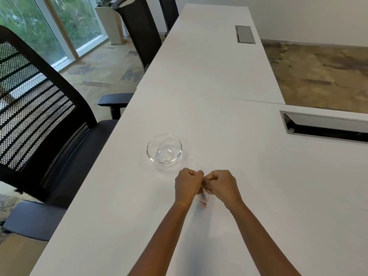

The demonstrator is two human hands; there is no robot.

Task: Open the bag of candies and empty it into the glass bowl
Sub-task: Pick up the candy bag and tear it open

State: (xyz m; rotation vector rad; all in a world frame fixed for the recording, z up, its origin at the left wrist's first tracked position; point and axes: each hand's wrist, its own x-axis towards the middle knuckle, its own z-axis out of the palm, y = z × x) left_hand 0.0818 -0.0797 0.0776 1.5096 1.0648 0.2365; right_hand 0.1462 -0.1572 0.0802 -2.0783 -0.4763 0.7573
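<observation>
A small clear bag of candies hangs between my two fists above the white table. My left hand and my right hand are both shut on its top edge, knuckles nearly touching. The hands hide most of the bag; only a strip with pink and blue bits shows below them. An empty glass bowl stands on the table just beyond and left of my hands.
A black mesh office chair stands close on the left, with more chairs further back. A metal cable hatch is set in the table at the right, and another hatch lies far back.
</observation>
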